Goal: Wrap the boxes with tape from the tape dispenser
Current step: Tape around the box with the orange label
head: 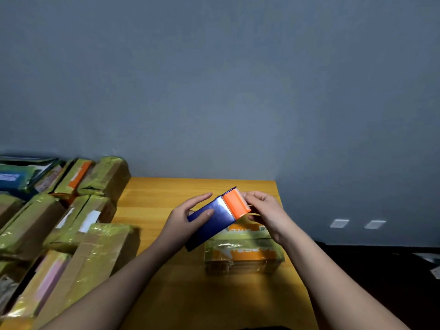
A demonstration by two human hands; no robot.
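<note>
Grey wall behind a wooden bench (pixel 152 198). At centre frame, left hand (pixel 188 216) grips a blue box (pixel 209 220), steadying it; right hand (pixel 264 211) pinches the orange tape dispenser (pixel 235 206) against its end to lay tape.

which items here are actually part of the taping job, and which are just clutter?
In use:
blue box, held by left hand
orange tape dispenser, held by right hand
wrapped box underneath

Lying about:
stacked wrapped boxes at left
wall sockets
</note>
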